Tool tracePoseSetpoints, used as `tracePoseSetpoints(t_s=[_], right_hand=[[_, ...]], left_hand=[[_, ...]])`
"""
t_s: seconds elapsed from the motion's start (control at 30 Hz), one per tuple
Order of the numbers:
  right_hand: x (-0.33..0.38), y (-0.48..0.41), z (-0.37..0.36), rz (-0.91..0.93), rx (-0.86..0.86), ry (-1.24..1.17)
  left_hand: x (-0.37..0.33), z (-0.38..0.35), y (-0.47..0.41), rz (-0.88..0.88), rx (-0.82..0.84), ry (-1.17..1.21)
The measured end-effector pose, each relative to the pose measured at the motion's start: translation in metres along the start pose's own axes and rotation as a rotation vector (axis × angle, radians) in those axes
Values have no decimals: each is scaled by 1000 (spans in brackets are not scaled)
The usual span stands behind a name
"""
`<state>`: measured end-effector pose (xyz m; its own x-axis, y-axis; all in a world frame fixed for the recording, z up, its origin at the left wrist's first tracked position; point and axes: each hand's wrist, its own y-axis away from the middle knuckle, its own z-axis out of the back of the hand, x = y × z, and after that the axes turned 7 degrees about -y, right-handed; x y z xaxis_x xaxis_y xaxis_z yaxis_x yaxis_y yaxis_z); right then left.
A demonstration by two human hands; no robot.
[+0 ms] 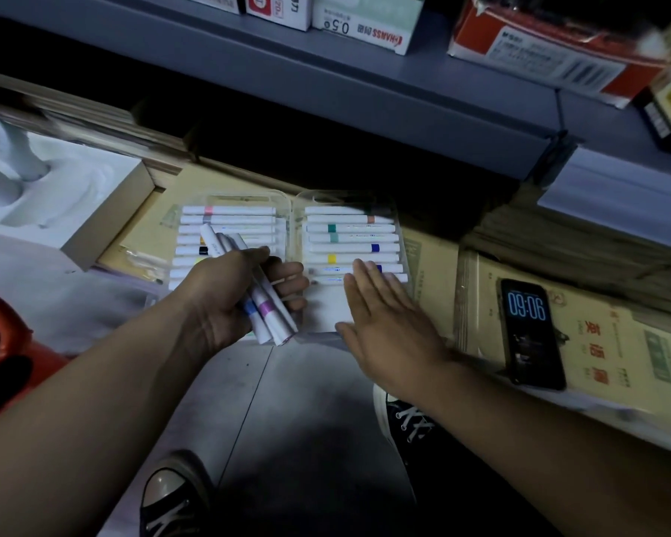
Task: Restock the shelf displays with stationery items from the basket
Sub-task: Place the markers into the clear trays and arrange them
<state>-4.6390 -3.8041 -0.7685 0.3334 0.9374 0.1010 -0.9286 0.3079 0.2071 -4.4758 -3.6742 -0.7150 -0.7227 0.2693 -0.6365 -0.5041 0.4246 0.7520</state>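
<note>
Where the frame centres, grips in left hand [225, 300] a bundle of markers [266, 304]: white barrels, one banded pink, one banded blue, slanting from upper left to lower right. Fingers curled round the bundle, thumb across the top. Holds it over the lower edge of the left half of a clear plastic case [291, 211].

Keeps right hand [384, 323] flat over the lower right half of the case, fingers straight and close together, tips over the lowest markers there. Cannot tell whether touching; slightly blurred.

Case opened flat like a book on yellowish card, two halves side by side.
- Left half: left row [229, 220] of white markers lying crosswise, stacked top to bottom; pink and grey bands legible at top, lower ones partly hidden behind the bundle.
- Right half: right row [349, 238] of the same white markers; bands orange, green, pale green, blue, yellow, blue going down. White floor of the half showing below the last marker, under the right hand.

Elsewhere: phone [529, 335] at right, face up on paper packs, screen lit with digits. Printed boxes [359, 21] along the grey shelf at the top. White moulded tray [47, 188] at upper left. Red basket [4, 343] at the left edge. Two black shoes [171, 494] at the bottom.
</note>
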Motion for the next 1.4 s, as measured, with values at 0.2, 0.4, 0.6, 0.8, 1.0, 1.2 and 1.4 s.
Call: tracePoseSetpoints(t_s=[0.2,0.4,0.6,0.8,1.0,1.2,1.4], right_hand=[[2,0,-12,12,-32,-13],[-7,1,-9,70,32,-52],[9,7,-13,-266,-11,-107],[1,10,-20,-221,-13,-77],[5,1,5,-241,32,-65],[37,-18,60,-213,-227,-1066],[35,-21,77,-236,122,-1386]], left_hand=[[2,0,2,-9,-1,-4],[3,-6,7,-17,20,-2],[2,-5,7,-30,20,-15],[1,-6,7,-32,31,-26],[0,-6,10,-35,29,-17],[-3,-9,17,-85,69,70],[-3,-12,26,-12,199,86]])
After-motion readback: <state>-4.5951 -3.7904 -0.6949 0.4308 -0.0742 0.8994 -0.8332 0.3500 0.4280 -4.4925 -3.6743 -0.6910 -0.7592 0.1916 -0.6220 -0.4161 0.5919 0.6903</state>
